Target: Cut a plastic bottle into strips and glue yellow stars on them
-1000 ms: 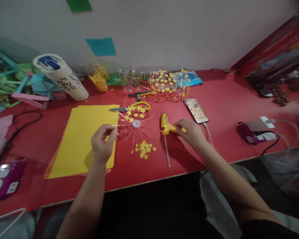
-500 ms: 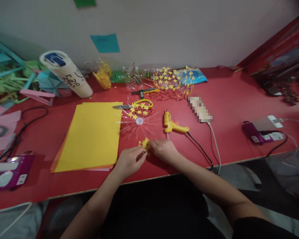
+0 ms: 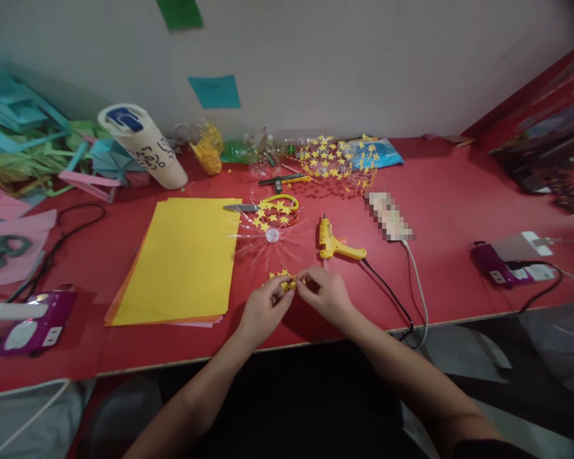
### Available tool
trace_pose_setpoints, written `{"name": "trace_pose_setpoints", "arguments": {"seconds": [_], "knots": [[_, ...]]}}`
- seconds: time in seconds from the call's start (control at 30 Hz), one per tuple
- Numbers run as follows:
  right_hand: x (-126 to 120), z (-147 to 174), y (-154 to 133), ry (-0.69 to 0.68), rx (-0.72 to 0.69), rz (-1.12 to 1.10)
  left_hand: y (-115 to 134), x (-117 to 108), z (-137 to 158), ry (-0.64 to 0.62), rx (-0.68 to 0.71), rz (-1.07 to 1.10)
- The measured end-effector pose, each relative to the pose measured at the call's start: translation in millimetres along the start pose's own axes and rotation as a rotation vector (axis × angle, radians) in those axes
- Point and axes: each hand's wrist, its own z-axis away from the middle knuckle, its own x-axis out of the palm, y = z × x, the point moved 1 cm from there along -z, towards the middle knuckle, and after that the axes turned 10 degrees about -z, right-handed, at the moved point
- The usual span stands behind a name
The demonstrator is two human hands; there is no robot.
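Near the table's front edge, my left hand [image 3: 263,309] pinches small yellow paper stars [image 3: 288,285] between thumb and fingers. My right hand [image 3: 329,296] meets it from the right, thumb and fingertips pinched at the edge of those stars; exactly what lies between its tips is too small to make out. A few loose stars lie just behind the left fingers, partly hidden. Beyond the hands sits a clear plastic piece cut into strips [image 3: 272,236], with yellow stars on its far strips. Right of it lies a yellow glue gun [image 3: 337,247], nozzle pointing away.
Yellow paper sheets [image 3: 182,261] lie left. Behind the plastic piece are scissors [image 3: 243,208] and a cutter [image 3: 294,180]. A star-covered clear plastic piece [image 3: 332,159], a white tumbler [image 3: 148,150] and a phone [image 3: 387,217] on a cable stand farther back. Purple power strips [image 3: 38,324] flank the table.
My hands have drawn together and lifted the stars slightly; the right hand has turned into a pinch beside the left fingertips. The view has shifted a little.
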Motion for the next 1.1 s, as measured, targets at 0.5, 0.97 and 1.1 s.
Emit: {"name": "trace_pose_setpoints", "arguments": {"seconds": [0.5,0.97,1.1], "knots": [[-3,5,-16,0.055,-0.284,0.193,27,-7,-7,0.011,-0.019,0.263],[-59,-27,56,0.142,0.066,0.72,34,-25,-11,0.1,0.055,0.171],[-62,-31,71,0.152,0.1,0.641,40,-25,-13,0.087,0.082,0.153]]}}
